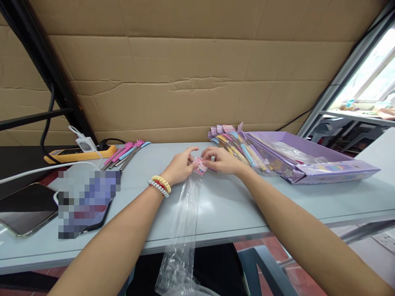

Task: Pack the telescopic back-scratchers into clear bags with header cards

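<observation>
Over the middle of the table, a small pink printed card (200, 166) sits between my two hands. A long clear plastic sleeve (185, 222) hangs down from it, over the table's front edge and toward my lap. My left hand (180, 166), with coiled bands at the wrist, pinches the card's left side between thumb and fingers. My right hand (220, 159) is closed at the card's right side, thumb against the fingers. Just beyond my right hand lies a pile of packaged back scratchers (240, 148) in clear sleeves with printed tops.
A purple box (336, 170) holding clear sleeves stands at the right. Loose back scratchers (128, 153) with pink and blue heads lie at the left, near a yellow power strip (80, 154). A dark phone (27, 209) and a blurred-out item (89, 205) rest at the left front.
</observation>
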Demonstrator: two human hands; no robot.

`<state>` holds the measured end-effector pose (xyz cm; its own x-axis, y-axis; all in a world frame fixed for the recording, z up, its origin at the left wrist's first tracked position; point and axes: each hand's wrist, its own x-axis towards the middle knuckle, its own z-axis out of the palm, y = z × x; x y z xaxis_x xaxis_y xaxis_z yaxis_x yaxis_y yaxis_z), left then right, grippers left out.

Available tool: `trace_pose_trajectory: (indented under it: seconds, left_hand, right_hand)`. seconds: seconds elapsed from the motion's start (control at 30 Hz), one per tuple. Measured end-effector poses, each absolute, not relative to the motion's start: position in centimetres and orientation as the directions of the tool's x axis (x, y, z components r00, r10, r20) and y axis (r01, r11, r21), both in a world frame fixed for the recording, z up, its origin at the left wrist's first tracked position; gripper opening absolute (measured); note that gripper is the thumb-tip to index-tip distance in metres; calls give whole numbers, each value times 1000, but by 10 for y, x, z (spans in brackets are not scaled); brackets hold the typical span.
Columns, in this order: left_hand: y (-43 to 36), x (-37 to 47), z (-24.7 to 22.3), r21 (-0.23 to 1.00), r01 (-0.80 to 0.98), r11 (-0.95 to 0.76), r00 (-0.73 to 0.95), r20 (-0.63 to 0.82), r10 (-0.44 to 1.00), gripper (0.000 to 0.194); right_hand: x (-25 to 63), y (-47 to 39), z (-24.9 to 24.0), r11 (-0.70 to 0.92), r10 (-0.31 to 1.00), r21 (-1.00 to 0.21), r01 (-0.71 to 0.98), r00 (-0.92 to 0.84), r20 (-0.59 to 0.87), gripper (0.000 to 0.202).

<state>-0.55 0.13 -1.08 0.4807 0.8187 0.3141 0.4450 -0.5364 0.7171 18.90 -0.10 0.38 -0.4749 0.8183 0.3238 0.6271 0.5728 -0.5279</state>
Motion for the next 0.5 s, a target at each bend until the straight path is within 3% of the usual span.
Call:
trace_pose_trajectory:
  seconds: [0.17, 0.37, 0.5]
  left_hand:
    - [4, -7, -12, 737, 438, -515, 518, 262, 815, 60]
    - [5, -12, -11, 723, 448, -526, 560, 231, 795, 60]
    - [7, -14, -12, 693, 532, -486, 488, 218, 845, 63]
  right_hand:
    - [192, 4, 2, 522, 851, -641, 563, -390, 352, 23]
    - [201, 15, 1, 420, 902, -804, 420, -99, 420, 25]
    - [212, 19, 4, 339, 911, -879, 336, 118, 396, 22]
